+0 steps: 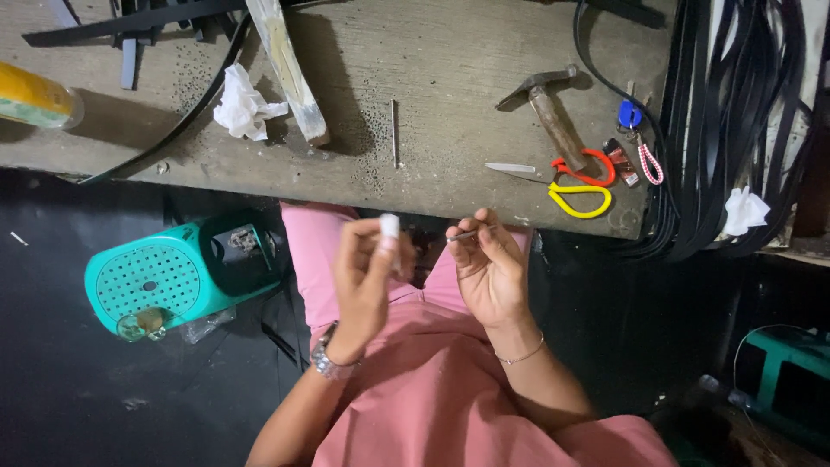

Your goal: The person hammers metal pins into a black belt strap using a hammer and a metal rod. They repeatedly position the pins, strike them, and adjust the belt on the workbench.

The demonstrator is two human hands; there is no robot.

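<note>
The white piece (390, 227) in the left hand (363, 277) is mostly covered by the fingers; only its tip shows, and its kind cannot be told. The thin tool (462, 234) in the right hand (488, 272) is too small to identify, its rear end lost behind the fingers. Above the hands, the scissors (575, 183) near the bench (432, 78) edge lie partly under the hammer (549, 108) handle. At the bench's left end a yellow bottle (35, 97) is cut off by the frame. The black straps (735, 112) at the bench's right run out of view at the top. The bench hides the knees.
</note>
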